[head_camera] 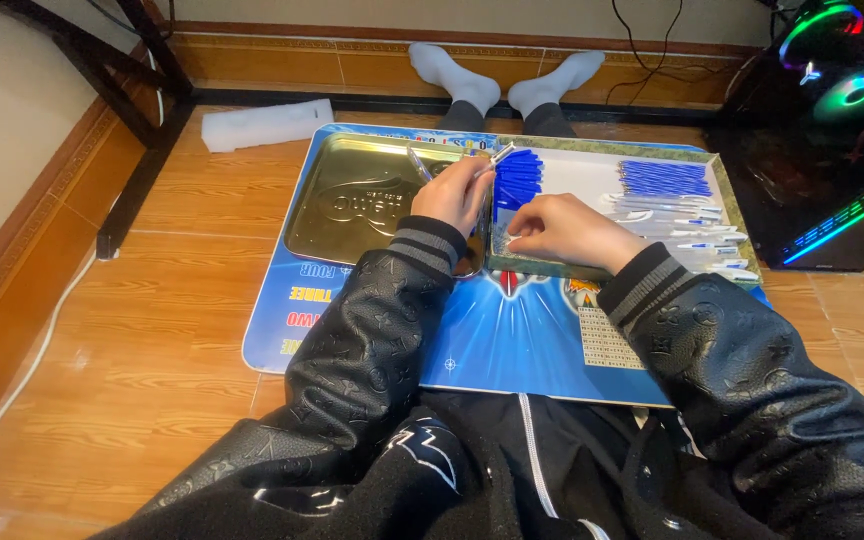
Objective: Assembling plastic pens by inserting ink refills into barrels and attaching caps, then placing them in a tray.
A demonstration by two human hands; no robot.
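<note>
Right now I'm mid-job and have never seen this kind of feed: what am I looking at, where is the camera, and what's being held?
There is no machine here: a person sits on a wooden floor, and the single camera on their head looks down at both hands. The left hand holds a clear pen barrel above a gold metal tin lid. The right hand rests in a shallow tray, near a pile of blue pen parts. More blue refills and white pens lie further right. Everything sits on a blue mat.
</note>
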